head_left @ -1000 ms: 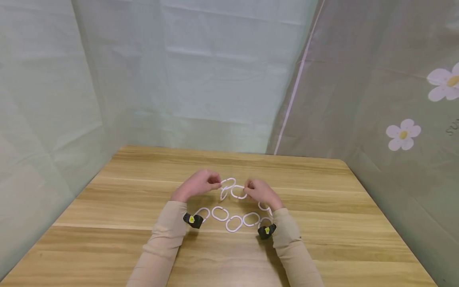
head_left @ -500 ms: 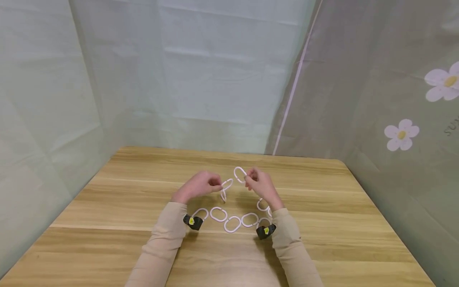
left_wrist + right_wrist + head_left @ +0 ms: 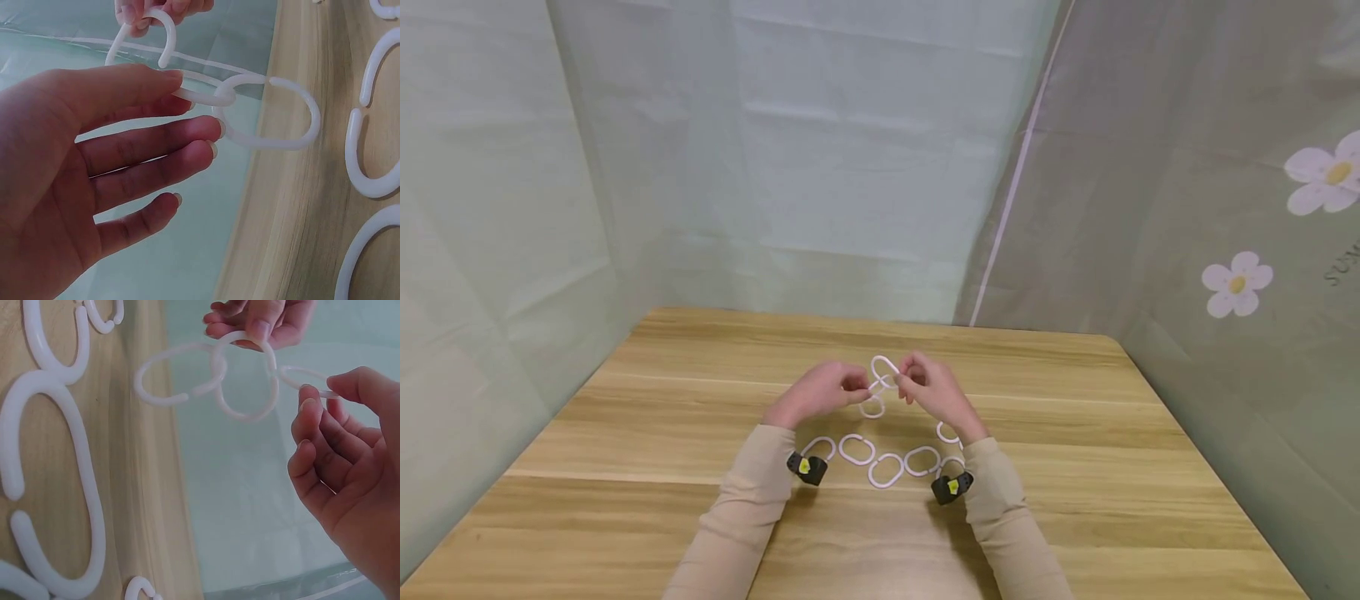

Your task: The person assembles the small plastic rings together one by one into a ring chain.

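My left hand [image 3: 820, 392] pinches a white oval curtain ring [image 3: 274, 381] between thumb and index finger, the other fingers loosely extended. Linked through it, a second curtain ring [image 3: 316, 119] hangs toward the table side. Thumb and fingertips of my right hand [image 3: 936, 390] pinch a third curtain ring [image 3: 170, 37], which has a gap in its loop. In the right wrist view, that ring's end overlaps the edge of the left hand's ring; whether it is hooked through, I cannot tell. Both hands are raised above the table.
Several more white curtain rings [image 3: 94, 506] lie in a loose curve on the wooden table [image 3: 715, 350], nearer my body. Some are partly hidden behind the right wrist and the wrist cameras [image 3: 808, 467]. Pale curtains [image 3: 820, 208] stand behind and beside the table.
The right hand first lifted its ring up and away from the left hand's linked pair, then brought it leftward until it overlaps the left hand's ring. The left hand has shifted slightly right.
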A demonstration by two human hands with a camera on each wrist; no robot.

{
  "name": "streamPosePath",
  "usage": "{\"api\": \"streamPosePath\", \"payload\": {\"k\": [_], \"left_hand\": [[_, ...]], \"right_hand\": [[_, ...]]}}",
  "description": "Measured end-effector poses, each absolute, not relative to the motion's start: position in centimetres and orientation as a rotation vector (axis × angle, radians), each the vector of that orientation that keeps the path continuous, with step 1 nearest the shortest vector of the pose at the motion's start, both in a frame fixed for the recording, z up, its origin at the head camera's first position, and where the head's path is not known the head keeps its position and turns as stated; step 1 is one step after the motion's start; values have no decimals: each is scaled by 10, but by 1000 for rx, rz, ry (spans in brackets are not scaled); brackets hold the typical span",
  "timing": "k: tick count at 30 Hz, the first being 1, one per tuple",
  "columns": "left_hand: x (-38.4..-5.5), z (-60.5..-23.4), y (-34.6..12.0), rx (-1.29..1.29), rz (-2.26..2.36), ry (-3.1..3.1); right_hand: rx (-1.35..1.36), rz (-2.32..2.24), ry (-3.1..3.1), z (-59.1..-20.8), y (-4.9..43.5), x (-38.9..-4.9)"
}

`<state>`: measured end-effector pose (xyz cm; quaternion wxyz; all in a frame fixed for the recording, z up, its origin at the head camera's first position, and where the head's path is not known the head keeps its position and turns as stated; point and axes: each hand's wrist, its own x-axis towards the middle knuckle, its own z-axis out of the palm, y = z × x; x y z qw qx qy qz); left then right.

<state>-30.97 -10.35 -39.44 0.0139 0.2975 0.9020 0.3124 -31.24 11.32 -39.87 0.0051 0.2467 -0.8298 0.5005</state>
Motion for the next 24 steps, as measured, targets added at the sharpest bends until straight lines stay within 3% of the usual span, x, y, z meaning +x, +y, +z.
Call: {"api": "streamPosePath", "payload": {"k": [24], "left_hand": [[-308, -392, -105, 947, 975, 2833]], "right_hand": [[856, 1434, -2649, -402, 120, -316]]}}
